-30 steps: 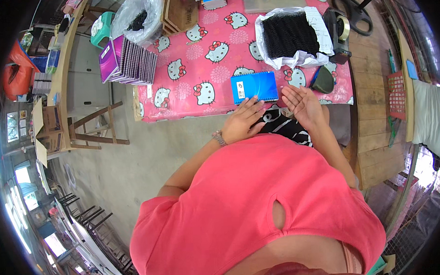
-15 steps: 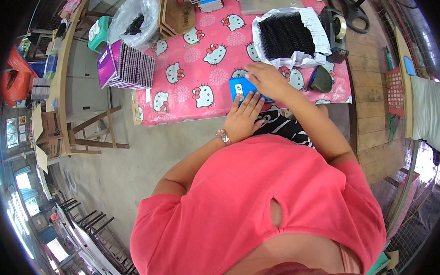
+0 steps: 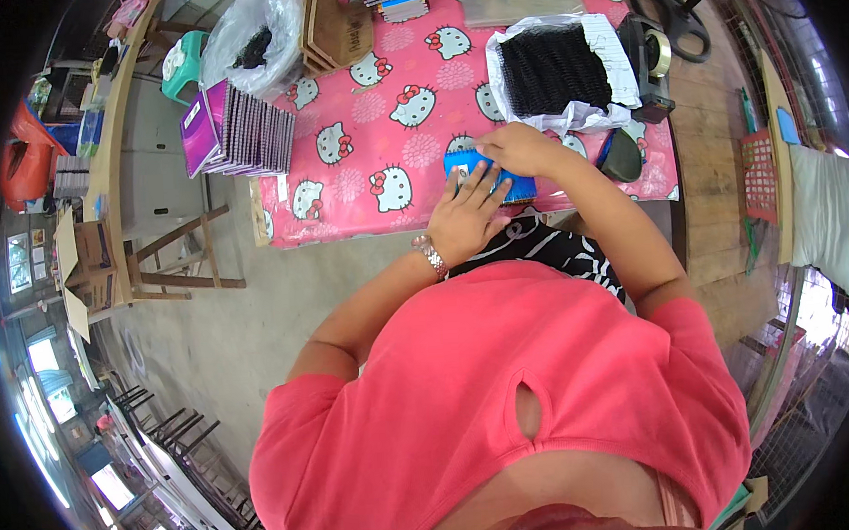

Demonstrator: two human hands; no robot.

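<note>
A small blue spiral notebook point(image 3: 520, 190) lies near the front edge of the table, a white label on its cover. Across the cover my left hand point(image 3: 467, 206) rests flat, its fingers stretched out. My right hand point(image 3: 526, 153) is at the notebook's top edge, by the binding. Its fingertips are drawn together there; whatever they pinch is too small to make out. Beyond the right hand sits a pile of black plastic binding coils point(image 3: 556, 70) on white paper point(image 3: 617, 62). A dark rounded object point(image 3: 621, 156) lies to the right.
Purple spiral notebooks point(image 3: 239, 131) are stacked at the left of the pink patterned table point(image 3: 350, 183). Behind them are a clear plastic bag point(image 3: 258, 35) and wooden boards point(image 3: 343, 27). A tape dispenser point(image 3: 645, 71) stands at the right edge. Clear sheets point(image 3: 522, 0) lie at the back.
My right hand's fingers have closed from spread to pinched at the notebook's top edge. My left hand has shifted slightly over the cover, now hiding part of the label.
</note>
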